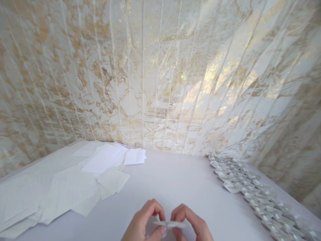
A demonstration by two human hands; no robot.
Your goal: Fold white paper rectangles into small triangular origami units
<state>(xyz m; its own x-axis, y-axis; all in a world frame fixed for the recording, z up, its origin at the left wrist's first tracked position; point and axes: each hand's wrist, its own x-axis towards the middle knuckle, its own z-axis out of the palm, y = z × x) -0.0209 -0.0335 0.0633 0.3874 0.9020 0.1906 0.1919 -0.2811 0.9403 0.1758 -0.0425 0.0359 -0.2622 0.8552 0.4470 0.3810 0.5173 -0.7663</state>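
Close to the front edge of the view, a small piece of folded white paper (173,224) is held level between both hands. My left hand (146,221) pinches its left end between thumb and curled fingers. My right hand (192,222) grips the right end the same way. I see the paper nearly edge-on, so its folded shape is hard to make out. Both hands are just above the pale table (173,180).
Loose white paper sheets (72,187) spread over the table's left side, with a small stack of paper squares (134,156) at the back. Rows of small folded paper pieces (258,194) line the right side. A patterned gold-and-white curtain (150,73) hangs behind the table.
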